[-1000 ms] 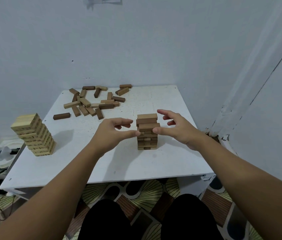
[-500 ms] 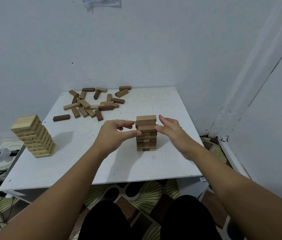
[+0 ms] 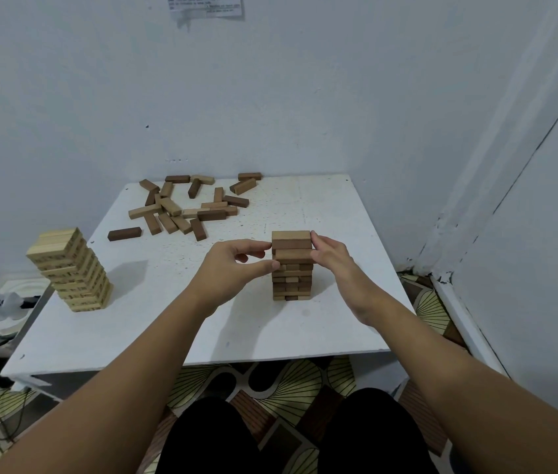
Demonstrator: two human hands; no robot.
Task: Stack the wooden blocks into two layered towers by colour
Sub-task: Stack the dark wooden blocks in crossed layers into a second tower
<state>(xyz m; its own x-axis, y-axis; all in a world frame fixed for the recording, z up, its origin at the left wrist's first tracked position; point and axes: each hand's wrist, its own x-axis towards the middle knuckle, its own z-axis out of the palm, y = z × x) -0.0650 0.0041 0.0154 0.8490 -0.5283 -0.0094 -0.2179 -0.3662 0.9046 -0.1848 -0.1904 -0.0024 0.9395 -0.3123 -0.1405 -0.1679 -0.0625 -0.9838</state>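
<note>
Two hands either side of brown tower, left hand fingertips touching, right hand fingers pressing, wall notice unreadable

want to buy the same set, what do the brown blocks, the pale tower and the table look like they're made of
Brown tower: wood, apparently stained in mixed mid and dark browns, matt; faint grain shows.
Pale tower: light wood, seemingly unstained, with small dark marks on the block sides.
Table: white painted or laminated board, dull and speckled; its thin edge suggests sheet material, but the core is hidden.
</note>
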